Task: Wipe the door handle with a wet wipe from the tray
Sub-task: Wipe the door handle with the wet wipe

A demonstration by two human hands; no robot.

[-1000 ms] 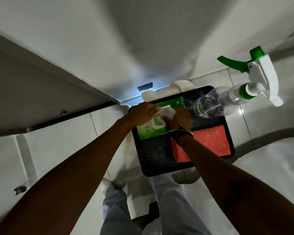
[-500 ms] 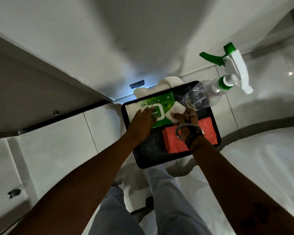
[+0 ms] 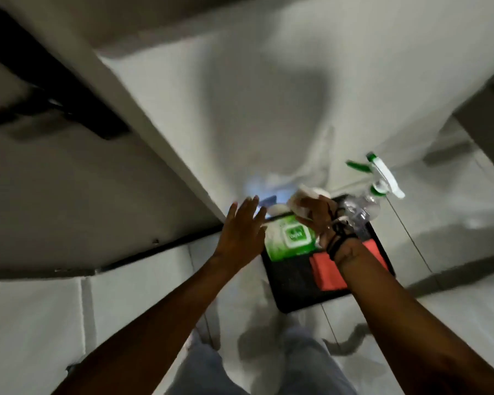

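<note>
Clear spray bottle [image 3: 361,212] with green-and-white trigger head at the far right corner, coral-red cloth [image 3: 324,273] lying flat beside it, white tiled floor [image 3: 140,286], pale wall [image 3: 268,95], dark blurred bar [image 3: 54,78] upper left

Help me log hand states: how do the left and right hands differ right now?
The left hand is open, fingers spread, holding nothing; the right hand is closed on a white wet wipe. The left hand is bare-wristed; the right wears dark bands. Both hover over the tray.

Dim, motion-blurred wide-angle view; a bluish glow [image 3: 254,189] lights the wall [image 3: 268,95], where a soft shadow falls.
</note>
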